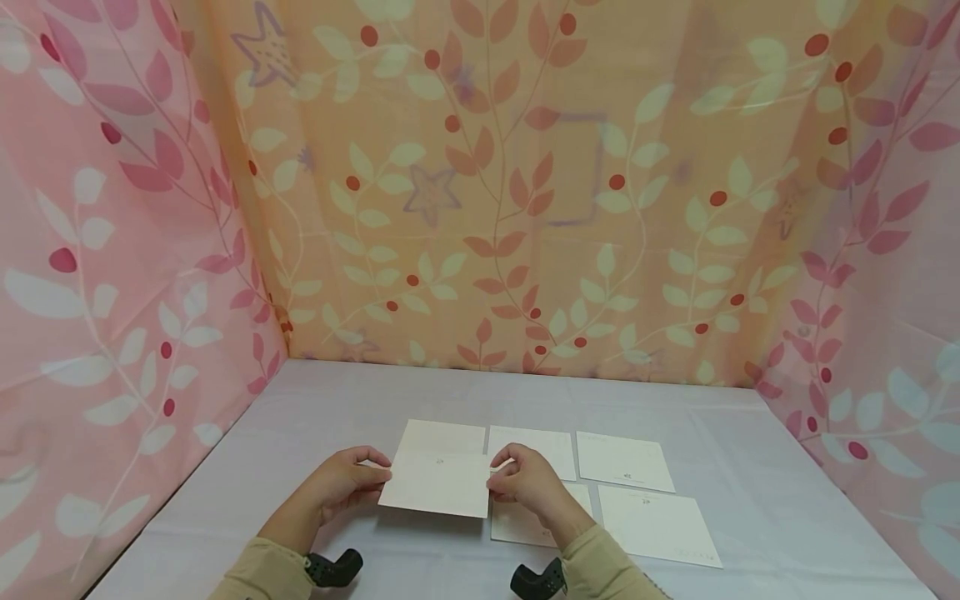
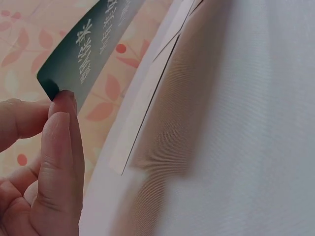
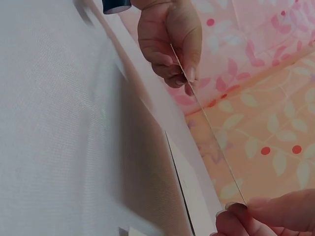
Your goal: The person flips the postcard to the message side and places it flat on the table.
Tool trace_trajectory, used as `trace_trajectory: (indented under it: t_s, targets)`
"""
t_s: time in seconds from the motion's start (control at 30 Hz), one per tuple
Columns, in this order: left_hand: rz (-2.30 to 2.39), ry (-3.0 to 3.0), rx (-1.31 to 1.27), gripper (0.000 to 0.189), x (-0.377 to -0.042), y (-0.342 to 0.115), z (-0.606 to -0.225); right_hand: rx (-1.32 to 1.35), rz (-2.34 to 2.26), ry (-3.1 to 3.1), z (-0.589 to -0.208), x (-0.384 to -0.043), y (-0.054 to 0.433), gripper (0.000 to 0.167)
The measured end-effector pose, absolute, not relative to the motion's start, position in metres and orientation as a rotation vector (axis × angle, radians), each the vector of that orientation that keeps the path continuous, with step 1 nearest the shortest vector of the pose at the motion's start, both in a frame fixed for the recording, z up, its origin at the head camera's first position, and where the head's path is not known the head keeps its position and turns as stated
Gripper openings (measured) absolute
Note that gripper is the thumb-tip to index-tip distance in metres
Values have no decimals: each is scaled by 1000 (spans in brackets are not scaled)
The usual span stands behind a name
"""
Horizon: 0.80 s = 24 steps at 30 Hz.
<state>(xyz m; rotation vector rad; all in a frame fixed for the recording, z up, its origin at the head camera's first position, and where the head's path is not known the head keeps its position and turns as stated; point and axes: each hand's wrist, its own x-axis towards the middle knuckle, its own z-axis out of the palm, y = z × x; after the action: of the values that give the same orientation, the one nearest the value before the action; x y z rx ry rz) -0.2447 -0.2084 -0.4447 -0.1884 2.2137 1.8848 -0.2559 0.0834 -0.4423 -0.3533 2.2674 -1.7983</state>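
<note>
Between my two hands a white card (image 1: pixel 435 487) is held above the table, with a tiny mark at its middle. My left hand (image 1: pixel 348 483) pinches its left edge, thumb against fingertips. At the opposite edge my right hand (image 1: pixel 531 487) pinches it the same way. The left wrist view shows the card's dark green underside (image 2: pixel 74 64) with white lettering. Seen from the right wrist, the card (image 3: pixel 216 140) is nearly edge-on. Behind it lies another white card (image 1: pixel 446 435), partly covered. Under my right hand is a further card (image 1: pixel 517 527), partly hidden.
More white cards lie flat in two rows to the right: an upper middle card (image 1: pixel 551 460), an upper right card (image 1: pixel 626 461) and a lower right card (image 1: pixel 660 527). A white cloth covers the table (image 1: pixel 262 467). Patterned curtains (image 1: pixel 480 183) stand behind and at both sides.
</note>
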Motion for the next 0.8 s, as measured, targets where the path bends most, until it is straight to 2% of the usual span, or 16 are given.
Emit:
trace_trajectory:
  t_s: [0.33,0.8]
  targets:
    - [1868,2201,-161,21,-243,-208,-445,-341,-1804,2266,-445,-257,83,29]
    - [1790,2233,-137,17,-242,-209,-450,-330,-1757,2285,-444,-254,80,14]
